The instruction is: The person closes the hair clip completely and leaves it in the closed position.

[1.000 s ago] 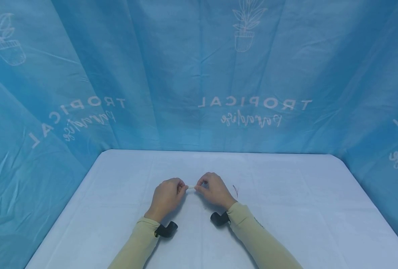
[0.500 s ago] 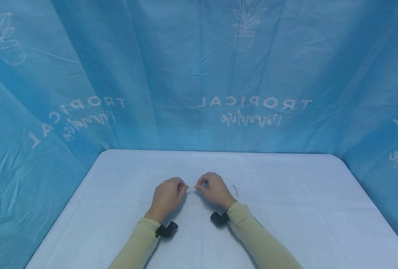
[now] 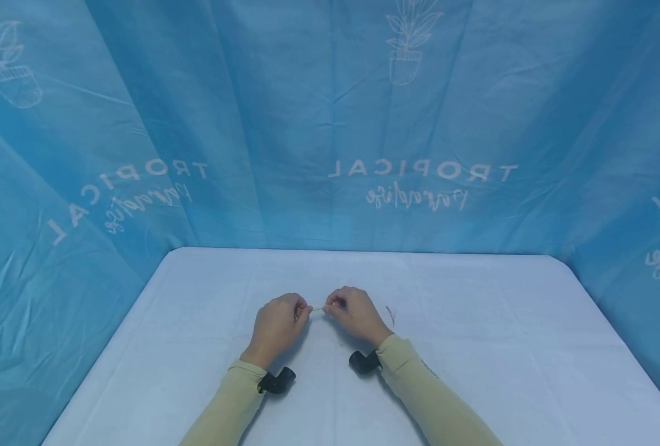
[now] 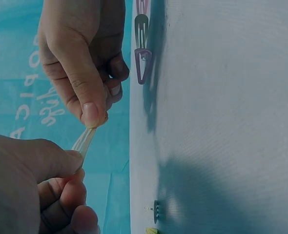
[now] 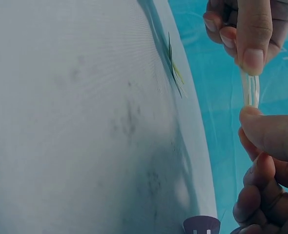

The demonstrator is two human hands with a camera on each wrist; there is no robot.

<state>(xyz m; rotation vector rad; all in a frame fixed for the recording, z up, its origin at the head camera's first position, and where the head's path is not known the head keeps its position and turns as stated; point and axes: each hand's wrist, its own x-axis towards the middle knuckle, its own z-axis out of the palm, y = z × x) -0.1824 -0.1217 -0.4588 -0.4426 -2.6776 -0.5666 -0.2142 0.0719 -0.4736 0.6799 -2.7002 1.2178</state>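
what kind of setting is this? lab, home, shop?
Probably a staged recording booth, not a home. A blue backdrop cloth printed "TROPICAL" encloses a white-covered table on three sides. The left hand and right hand pinch a small pale clip; more hair clips lie nearby.

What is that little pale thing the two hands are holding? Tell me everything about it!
The pale clip is a small, thin, cream-coloured strip, slightly see-through, apparently two narrow prongs side by side. It looks like a snap hair clip, though that is uncertain. It is held level above the table, not touching it. The left hand pinches one end and the right hand pinches the other.
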